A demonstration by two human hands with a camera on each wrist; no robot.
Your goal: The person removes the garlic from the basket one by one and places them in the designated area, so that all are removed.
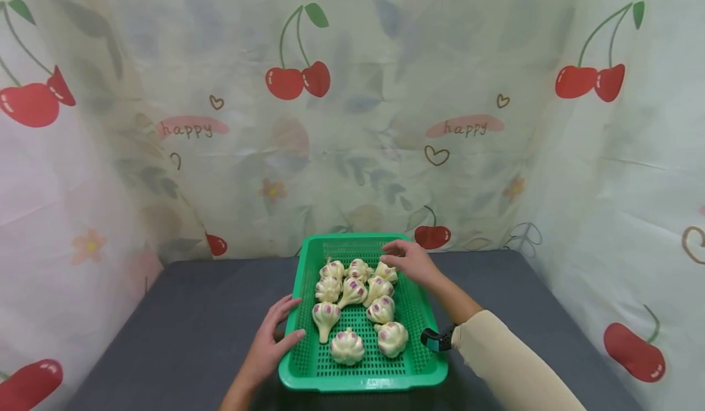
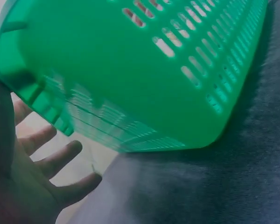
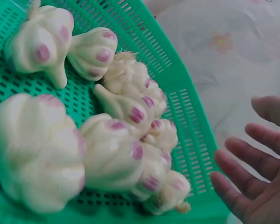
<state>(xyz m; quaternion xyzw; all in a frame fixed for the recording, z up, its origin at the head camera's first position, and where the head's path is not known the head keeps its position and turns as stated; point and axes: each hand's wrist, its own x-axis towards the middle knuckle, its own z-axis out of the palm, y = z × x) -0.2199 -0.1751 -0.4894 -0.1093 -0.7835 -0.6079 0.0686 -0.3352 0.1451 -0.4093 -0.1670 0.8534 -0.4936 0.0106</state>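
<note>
A green plastic basket [image 1: 363, 384] stands on the dark table, holding several whitish garlic bulbs [image 1: 347, 347] with purple patches. My left hand [image 1: 264, 345] is at the basket's left side, its fingers spread beside the rim. In the left wrist view the left hand [image 2: 42, 172] appears next to the slotted basket wall [image 2: 79, 51]; whether its thumb touches the rim cannot be told. Over the far right part of the basket is my right hand [image 1: 412, 263], near a garlic bulb [image 1: 385, 273]. The right wrist view shows this hand [image 3: 256, 172] with spread fingers, holding nothing.
The dark grey tabletop [image 1: 220, 313] extends on both sides of the basket. A pale curtain [image 1: 352, 154] printed with cherries hangs behind the table and along both sides. A dark band [image 1: 436, 340] is on the right wrist, below a cream sleeve [image 1: 507, 356].
</note>
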